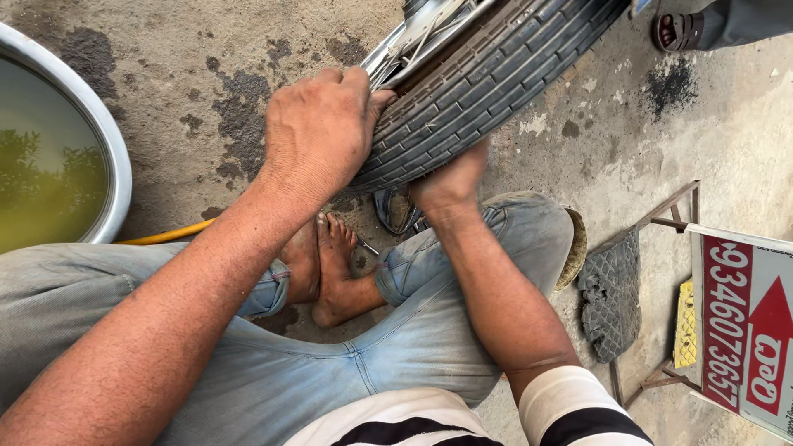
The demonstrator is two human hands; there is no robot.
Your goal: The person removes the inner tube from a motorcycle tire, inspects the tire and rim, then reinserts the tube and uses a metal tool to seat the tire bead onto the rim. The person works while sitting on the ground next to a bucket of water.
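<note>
Black ribbed tyre (pixel 487 87) leans across the concrete ground (pixel 206 83) ahead of your knees. Your left hand (pixel 318 132) clamps its fingers over the tyre's edge by the rim (pixel 413 37); your right hand (pixel 450 182) presses the tread underneath, fingers hidden, so I cannot tell their set.

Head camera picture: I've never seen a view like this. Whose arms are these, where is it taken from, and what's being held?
The camera sits on a person's head and looks down at their own lap and arms. They sit on a stained concrete floor in jeans, barefoot. The left hand grips the top of a ribbed tyre on a spoked wheel; the right hand presses against the tyre's lower side. At left is a metal basin of greenish water, with a yellow hose beside it. At right lie a tyre scrap and a signboard.
</note>
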